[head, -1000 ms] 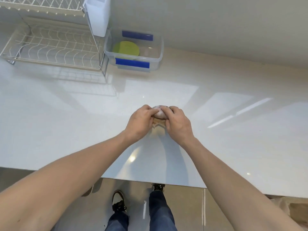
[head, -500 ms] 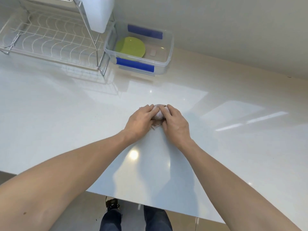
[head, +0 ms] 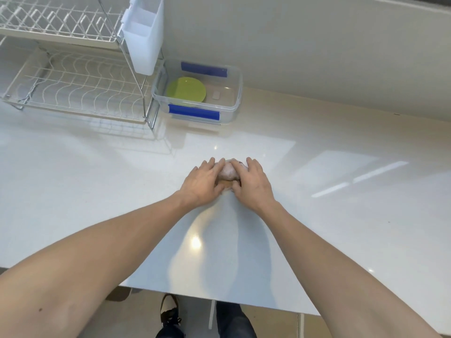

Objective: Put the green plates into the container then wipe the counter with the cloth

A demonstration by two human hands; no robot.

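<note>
Dark trousers (head: 234,323) and a black shoe (head: 169,313) show at the bottom edge, on the beige floor below the counter lip. Above them runs the glossy white stone counter (head: 97,191), with both bare forearms reaching across it. The left hand (head: 202,182) and right hand (head: 252,182) lie side by side at mid-counter, fingers loosely spread and pressed down over a small bunched pinkish-white cloth (head: 228,172). Only the middle of the cloth shows between the two hands; a tan patch sits at its near edge. The cloth rests on the counter, well apart from the items at the back.

Further back, against the wall, stands a clear rectangular plastic container (head: 231,108) marked with blue tape strips on its near and far walls. The round green plates (head: 186,90) lie flat inside it, towards its left end. How many are stacked cannot be told. Just beside the container on the left stands a two-tier white wire dish rack (head: 73,89), with a white plastic cutlery holder (head: 144,32) hung on its right end
</note>
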